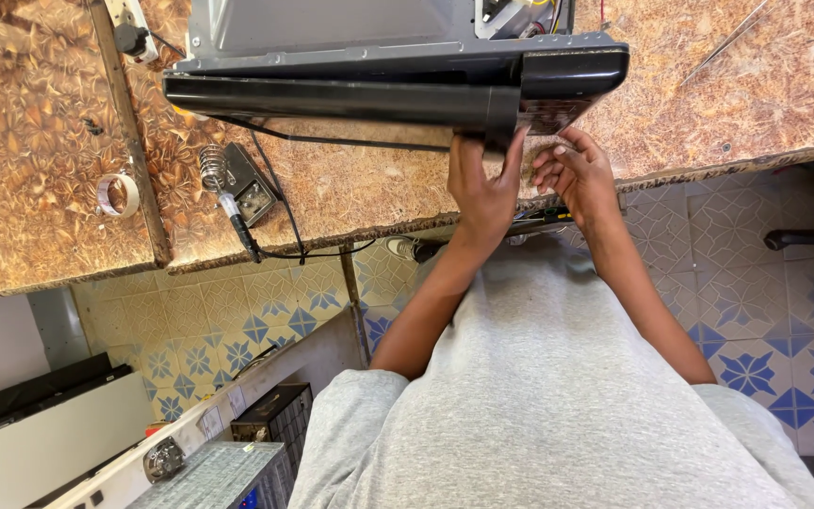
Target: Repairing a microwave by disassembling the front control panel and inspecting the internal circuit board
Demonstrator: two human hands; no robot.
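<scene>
A grey microwave oven (350,38) with a black door (332,97) and black control panel (572,80) stands on the patterned brown worktop (360,193), front toward me. My left hand (482,188) reaches up, its fingers touching the lower edge of the door near the seam with the control panel. My right hand (577,174) is just to its right, fingers curled under the control panel's lower edge. Whether either hand grips the edge is hidden.
A soldering iron (233,215) in a coil stand (237,179) sits left on the worktop, its cord trailing off the edge. A tape roll (117,194) lies further left. A power strip (129,28) is at the top left. Boxes and appliances stand on the tiled floor (765,320) below.
</scene>
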